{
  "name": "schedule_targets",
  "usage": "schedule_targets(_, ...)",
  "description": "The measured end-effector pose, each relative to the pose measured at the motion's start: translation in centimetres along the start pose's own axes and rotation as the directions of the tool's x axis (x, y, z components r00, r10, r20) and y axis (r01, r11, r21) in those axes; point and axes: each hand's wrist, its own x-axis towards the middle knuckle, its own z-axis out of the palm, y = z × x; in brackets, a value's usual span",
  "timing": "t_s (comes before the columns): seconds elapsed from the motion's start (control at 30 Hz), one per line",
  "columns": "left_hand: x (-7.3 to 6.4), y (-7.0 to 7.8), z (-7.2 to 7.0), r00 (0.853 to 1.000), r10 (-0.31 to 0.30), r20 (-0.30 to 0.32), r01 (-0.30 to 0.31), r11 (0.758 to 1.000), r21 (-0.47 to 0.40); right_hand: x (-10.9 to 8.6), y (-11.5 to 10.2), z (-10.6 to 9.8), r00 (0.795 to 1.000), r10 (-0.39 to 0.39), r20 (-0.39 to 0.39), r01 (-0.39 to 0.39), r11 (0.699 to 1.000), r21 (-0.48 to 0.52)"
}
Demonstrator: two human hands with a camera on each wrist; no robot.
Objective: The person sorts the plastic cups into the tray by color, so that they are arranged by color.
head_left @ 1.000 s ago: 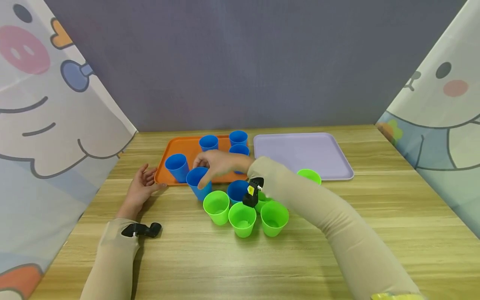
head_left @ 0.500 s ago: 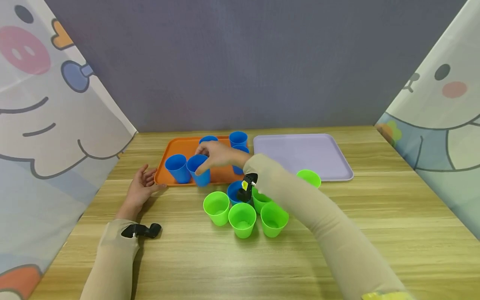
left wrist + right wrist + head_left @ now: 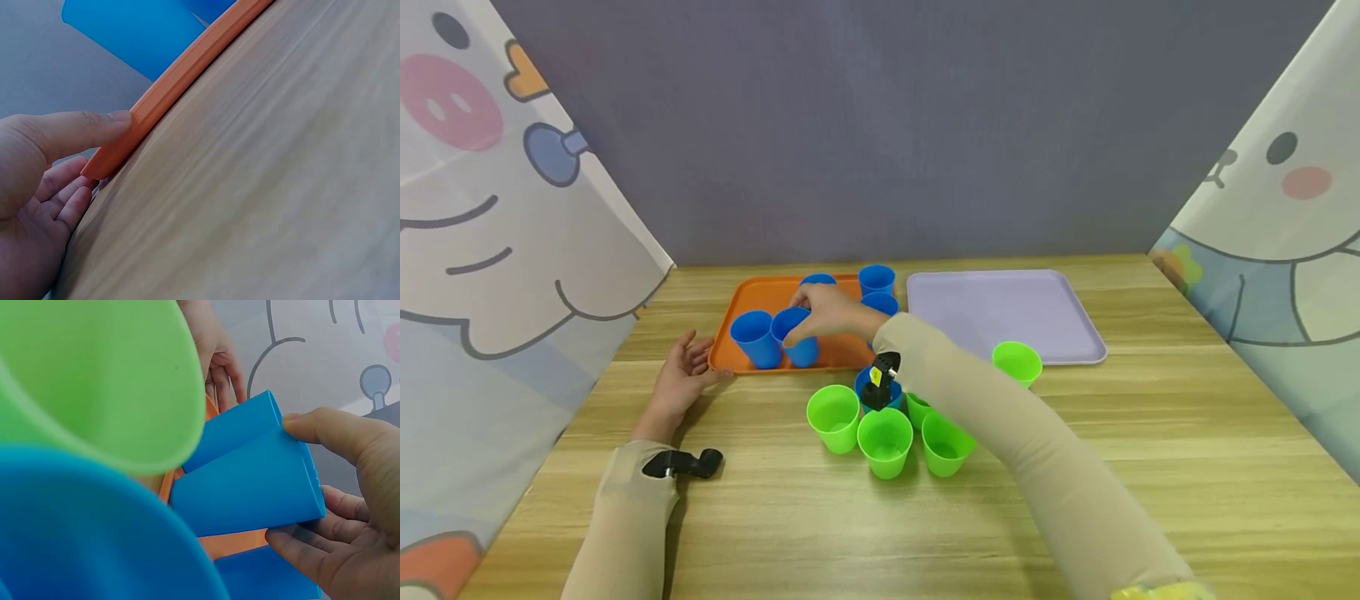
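My right hand (image 3: 831, 312) holds a blue cup (image 3: 803, 350) near its rim, thumb on one side and fingers on the other. This cup stands at the front of the orange tray (image 3: 842, 354), against a second blue cup (image 3: 756, 340) on its left. In the right wrist view the held cup (image 3: 247, 487) appears tilted by the camera angle. My left hand (image 3: 681, 379) rests at the tray's front left corner, its thumb (image 3: 94, 131) straight against the rim. The other left fingers lie loosely round the corner. Part of a blue cup (image 3: 817, 279) behind my right hand is hidden.
Two blue cups (image 3: 877, 279) stand at the tray's right side. In front, several green cups (image 3: 885, 442) surround a blue cup (image 3: 867, 385), partly covered by my right wrist. Another green cup (image 3: 1017, 363) stands before the lilac tray (image 3: 1000, 312).
My right hand has carried the blue cup back from the tray's front edge onto the orange tray, then slightly left against its neighbour. My left hand has stayed at the corner.
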Motion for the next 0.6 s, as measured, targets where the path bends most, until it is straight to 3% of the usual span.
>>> schedule_targets(0.33,-0.02,-0.1,-0.06,1.0,0.002,-0.007,-0.001,1.0,0.011,0.43,0.17,0.77,0.999,0.043,-0.012,-0.043,0.999,-0.023)
schedule_targets(0.6,-0.03,-0.03,0.06,1.0,0.008,-0.01,-0.008,1.0,0.016,0.41,0.56,0.57,0.999,0.053,-0.01,-0.052,0.998,0.025)
